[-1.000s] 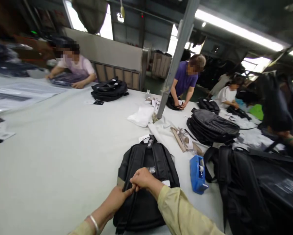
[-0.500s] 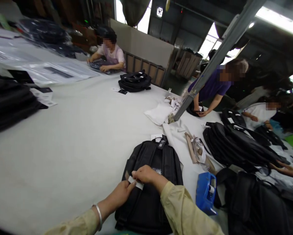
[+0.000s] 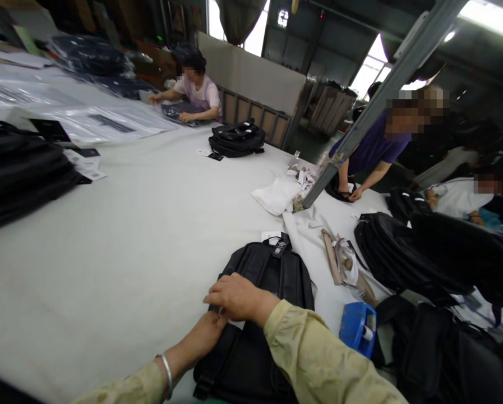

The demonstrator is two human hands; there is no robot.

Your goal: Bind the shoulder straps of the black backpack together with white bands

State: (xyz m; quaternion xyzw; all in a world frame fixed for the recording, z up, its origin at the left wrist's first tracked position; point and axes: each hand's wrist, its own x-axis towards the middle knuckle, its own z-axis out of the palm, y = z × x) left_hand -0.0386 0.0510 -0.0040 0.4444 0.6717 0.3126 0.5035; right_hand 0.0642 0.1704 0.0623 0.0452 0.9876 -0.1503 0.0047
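A black backpack (image 3: 272, 269) lies straps-up on the white table (image 3: 129, 235) right in front of me. My right hand (image 3: 238, 296) rests palm-down on its left shoulder strap, covering a small white label (image 3: 236, 324) of which only an edge shows. My left hand (image 3: 204, 332) meets it from below, fingers pinched at the same spot under the right hand. Both sleeves are pale yellow, and a silver bangle sits on my left wrist.
A blue tape dispenser (image 3: 358, 328) stands right of the backpack, with paper scraps (image 3: 344, 261) beyond it. Piles of black backpacks lie at right (image 3: 402, 258), left (image 3: 19, 174) and far back (image 3: 236, 139). A slanted steel post (image 3: 360, 129) meets the table. Other people work at the far edges.
The label strip held up between both hands half a second ago is now pressed down on the strap under my right hand. The view has tilted slightly down and left.
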